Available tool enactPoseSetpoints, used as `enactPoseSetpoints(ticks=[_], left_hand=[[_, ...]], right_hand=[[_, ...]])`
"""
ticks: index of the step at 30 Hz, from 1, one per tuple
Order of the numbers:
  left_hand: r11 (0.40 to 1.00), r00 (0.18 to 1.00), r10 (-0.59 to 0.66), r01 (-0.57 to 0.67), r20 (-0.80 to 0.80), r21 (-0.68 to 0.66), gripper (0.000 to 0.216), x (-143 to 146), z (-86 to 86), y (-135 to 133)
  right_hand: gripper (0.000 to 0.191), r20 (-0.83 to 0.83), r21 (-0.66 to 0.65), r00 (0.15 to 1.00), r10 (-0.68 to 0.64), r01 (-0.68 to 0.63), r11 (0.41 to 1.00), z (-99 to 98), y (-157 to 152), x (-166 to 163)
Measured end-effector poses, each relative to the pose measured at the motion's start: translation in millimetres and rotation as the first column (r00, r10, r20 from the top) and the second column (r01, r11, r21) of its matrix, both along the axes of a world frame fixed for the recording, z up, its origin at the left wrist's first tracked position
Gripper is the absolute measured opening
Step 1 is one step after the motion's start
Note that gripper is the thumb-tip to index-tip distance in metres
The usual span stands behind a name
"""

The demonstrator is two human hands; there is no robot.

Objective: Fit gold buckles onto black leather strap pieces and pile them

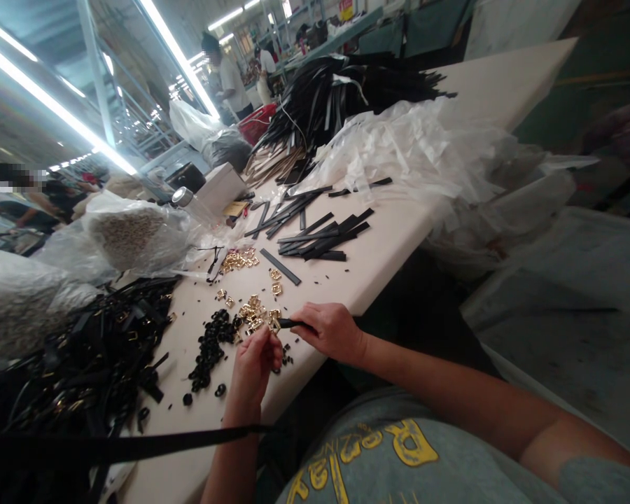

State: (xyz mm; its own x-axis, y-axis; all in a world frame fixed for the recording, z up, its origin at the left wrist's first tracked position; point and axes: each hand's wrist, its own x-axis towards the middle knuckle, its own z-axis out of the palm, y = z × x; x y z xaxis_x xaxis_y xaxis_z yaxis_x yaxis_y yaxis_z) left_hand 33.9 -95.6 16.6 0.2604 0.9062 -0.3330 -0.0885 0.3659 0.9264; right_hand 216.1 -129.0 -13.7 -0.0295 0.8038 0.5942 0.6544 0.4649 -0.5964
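Observation:
At the table's near edge, my right hand [330,332] is closed around a black strap [288,323], whose end points left toward my other hand. My left hand [257,358] pinches a small gold buckle [275,325] that meets the strap's end; whether the strap passes through it is too small to tell. Just beyond my fingers lies a pile of gold buckles [253,309]. Left of it is a heap of small black loops [210,346]. One loose black strip [280,267] lies a little farther out.
Several black strips [325,236] lie mid-table. A large bundle of black straps [325,91] and crumpled clear plastic [399,143] fill the far side. Black straps with buckles [94,350] are heaped at left, near a plastic bag of small pieces [129,234]. Other people stand farther back.

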Motion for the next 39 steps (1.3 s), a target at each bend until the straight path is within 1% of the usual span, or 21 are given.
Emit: enactPoseSetpoints(ticks=[4, 7, 9, 11, 17, 20, 22, 25, 27, 29, 32, 34, 36, 39], left_hand=[[1.0, 1.0, -0.011, 0.011, 0.01, -0.012, 0.033, 0, 1.3, -1], [1.0, 0.999, -0.029, 0.029, 0.02, -0.01, 0.033, 1, 2.2, -2], [0.999, 0.999, -0.033, 0.034, 0.026, -0.011, 0.034, 2, 2.3, -2], [0.999, 0.999, -0.03, 0.031, 0.022, -0.016, 0.034, 1, 2.4, -2], [1.0, 0.999, -0.001, 0.0, -0.044, -0.004, 0.034, -2, 4.3, -2], [1.0, 0.999, 0.001, -0.001, -0.042, 0.01, 0.034, -1, 4.7, -1], [1.0, 1.0, -0.017, 0.018, -0.026, 0.026, 0.033, -1, 4.1, -2], [0.997, 0.998, -0.047, 0.05, -0.035, 0.061, 0.035, 1, 1.7, -4], [0.992, 0.996, -0.043, 0.052, -0.081, 0.111, 0.037, 1, -0.6, -6], [0.979, 0.99, -0.017, 0.045, -0.14, 0.198, 0.039, 1, -3.0, -7], [0.936, 0.97, 0.059, 0.027, -0.234, 0.35, 0.037, 0, -5.9, -10], [0.903, 0.954, 0.117, 0.013, -0.276, 0.43, 0.03, -1, -7.7, -11], [0.871, 0.948, 0.163, -0.008, -0.274, 0.491, 0.021, -2, -10.3, -11], [0.811, 0.953, 0.199, -0.03, -0.228, 0.584, 0.021, -2, -15.1, -12]], right_hand=[[0.009, -0.148, -0.032, 0.986, 0.075, -0.08, 0.996, -0.1, 0, -1], [0.008, -0.288, -0.076, 0.95, 0.121, -0.148, 0.986, 1.0, 0, -3], [0.008, -0.337, -0.097, 0.932, 0.137, -0.18, 0.979, 1.7, 0, -4], [0.009, -0.33, -0.096, 0.932, 0.147, -0.188, 0.977, 1.6, 0, -3], [0.013, -0.16, -0.021, 0.974, 0.159, -0.164, 0.986, -2.2, 2, 0], [0.013, -0.177, -0.038, 0.972, 0.156, -0.165, 0.986, -1.7, 1, 0], [0.012, -0.253, -0.072, 0.956, 0.149, -0.172, 0.982, 0.2, 0, -2], [0.012, -0.4, -0.148, 0.907, 0.134, -0.208, 0.967, 3.7, 0, -4], [0.012, -0.469, -0.19, 0.874, 0.127, -0.24, 0.952, 5.8, 0, -4], [0.013, -0.52, -0.218, 0.846, 0.121, -0.269, 0.938, 7.6, 0, -4], [0.013, -0.608, -0.256, 0.787, 0.104, -0.318, 0.913, 10.1, 1, -5], [0.014, -0.688, -0.277, 0.719, 0.092, -0.378, 0.884, 11.7, 1, -7], [0.017, -0.77, -0.291, 0.634, 0.071, -0.448, 0.845, 13.3, 1, -9], [0.023, -0.853, -0.298, 0.522, 0.024, -0.524, 0.798, 16.3, 1, -12]])
